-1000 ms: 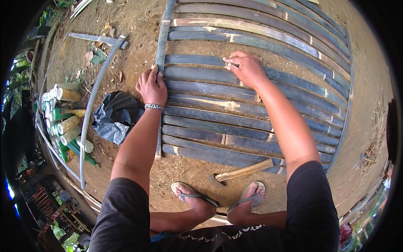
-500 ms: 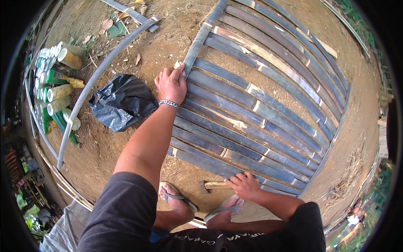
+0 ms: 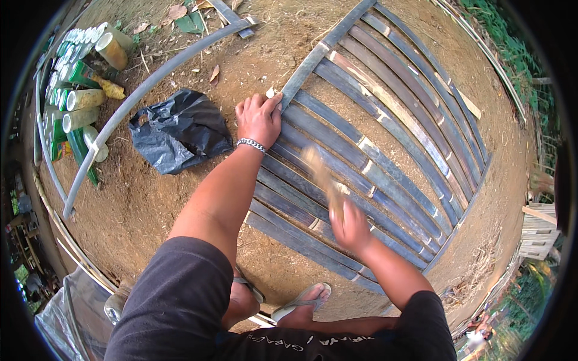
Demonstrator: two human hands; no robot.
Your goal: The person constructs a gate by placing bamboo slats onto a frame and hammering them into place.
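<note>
A slatted bamboo panel [image 3: 367, 144] lies on the ground, its long dark strips joined at the far left by a crosspiece [image 3: 315, 55]. My left hand [image 3: 260, 118], with a chain bracelet at the wrist, is closed over the near end of that crosspiece, where it meets the strips. Beside its fingertips shows a small pale piece [image 3: 271, 92]. Above the middle of the panel my right hand [image 3: 349, 227] grips a wooden-handled hammer [image 3: 328, 186], raised and pointing away from me toward the left hand. Motion blurs the tool, so its head is unclear.
A crumpled black plastic bag [image 3: 180, 129] lies left of my left hand. Beyond it a curved grey pole [image 3: 141, 99] crosses the dirt, and several jars and bottles [image 3: 84, 99] stand at far left. My sandalled feet [image 3: 304, 301] are close to the panel's near edge.
My right hand has lifted the hammer from near my feet and swung it up over the strips. The left hand keeps its grip on the crosspiece. The view has shifted slightly.
</note>
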